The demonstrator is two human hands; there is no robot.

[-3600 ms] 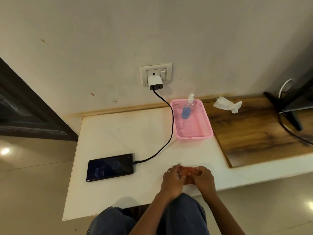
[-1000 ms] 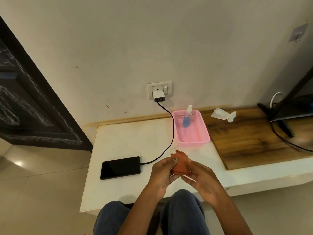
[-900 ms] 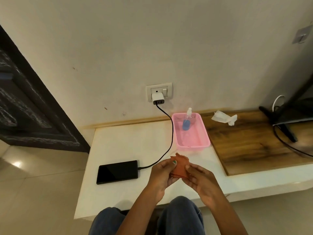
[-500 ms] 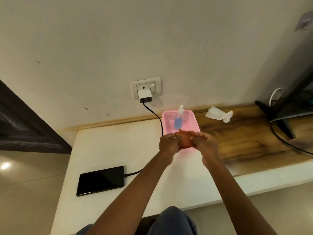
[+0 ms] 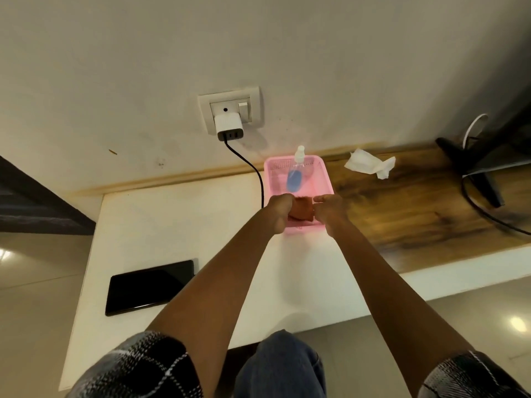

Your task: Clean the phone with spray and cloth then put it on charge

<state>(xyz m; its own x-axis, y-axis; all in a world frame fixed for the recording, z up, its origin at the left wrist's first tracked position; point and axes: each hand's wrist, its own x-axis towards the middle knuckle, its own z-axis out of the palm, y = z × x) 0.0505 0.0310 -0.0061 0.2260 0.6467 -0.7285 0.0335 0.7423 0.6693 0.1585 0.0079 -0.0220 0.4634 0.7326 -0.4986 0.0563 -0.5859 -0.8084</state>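
Since the frame a second ago, both arms have stretched forward from the near edge of the counter [image 5: 178, 225], carrying the folded orange cloth [image 5: 301, 211] away from the person's lap to the pink basket [image 5: 326, 179]. The left hand [image 5: 278, 211] and the right hand [image 5: 330, 209] now hold the cloth between them over the near end of the basket, each grip closed on one side of it; whether the cloth already touches the basket floor cannot be told.

Inside the basket, at its far end, lies the spray bottle [image 5: 295, 175], blue liquid visible in it and its white cap pointing toward the wall.

The phone [image 5: 149, 287] lies flat, screen dark, on the left part of the white counter, well apart from the hands. A black cable [image 5: 253, 170] runs from the white charger [image 5: 228, 129] in the wall socket [image 5: 230, 106] down toward the phone, passing behind the left forearm, so its join to the phone is hidden.

A crumpled white tissue [image 5: 369, 165] lies on the wooden board [image 5: 416, 208] to the right of the basket.
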